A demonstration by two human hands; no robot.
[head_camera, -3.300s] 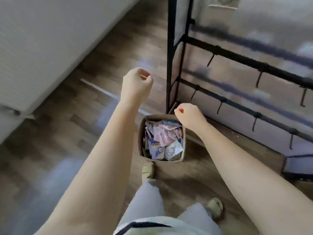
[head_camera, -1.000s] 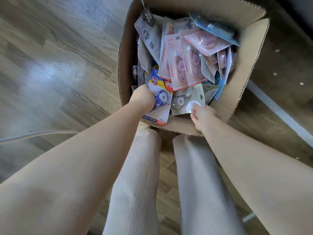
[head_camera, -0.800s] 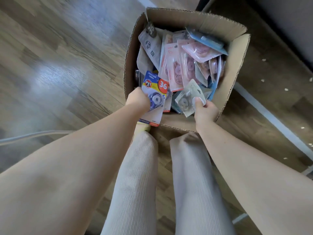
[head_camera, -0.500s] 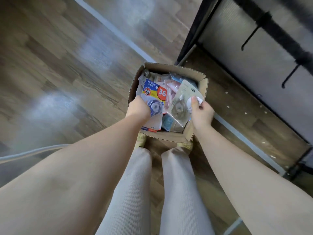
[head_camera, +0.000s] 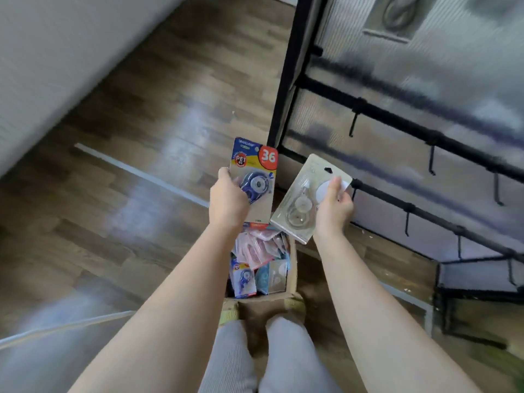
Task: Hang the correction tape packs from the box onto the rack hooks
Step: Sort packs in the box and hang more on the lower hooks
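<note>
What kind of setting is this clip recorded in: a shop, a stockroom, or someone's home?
Probably an indoor room set up as a mock shop display, not clearly a real store. A black rack with bare hooks stands on wood-look flooring, and a cardboard box of assorted correction tape packs sits on the floor at the person's feet.

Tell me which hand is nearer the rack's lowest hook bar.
Right. The right hand, holding the pale pack, is just beside the bar's left end; the left hand, holding the blue pack, is farther left.
</note>
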